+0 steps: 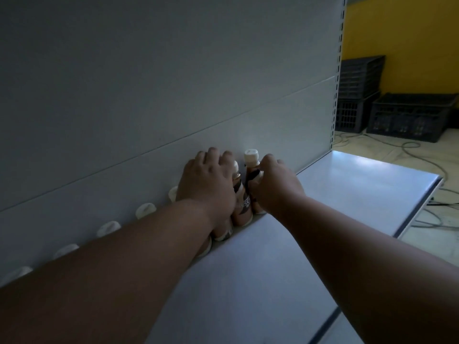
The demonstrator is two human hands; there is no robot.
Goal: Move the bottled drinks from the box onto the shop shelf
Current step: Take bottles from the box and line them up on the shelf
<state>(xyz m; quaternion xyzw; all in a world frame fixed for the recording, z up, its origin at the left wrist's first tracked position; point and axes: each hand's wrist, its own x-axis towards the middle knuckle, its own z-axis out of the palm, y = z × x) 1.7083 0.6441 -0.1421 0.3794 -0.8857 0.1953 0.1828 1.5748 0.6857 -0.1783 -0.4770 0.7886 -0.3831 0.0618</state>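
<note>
Two bare hands set bottled drinks at the far edge of a white shop shelf (347, 194).

The left hand (207, 182) wraps one brown bottle (242, 207); the right hand (273, 187) seems closed on its white-capped neighbour (252, 165), fingers partly hidden. More bottle caps (145, 210) line the back panel leftward.

You see a shelf (360, 192) of smooth painted metal with a soft sheen, and its back panel (149, 83) is matt. The bottles (244, 207) look like glossy plastic with matt white caps (251, 155). The dark crates (409, 115) are dull latticed plastic.
</note>
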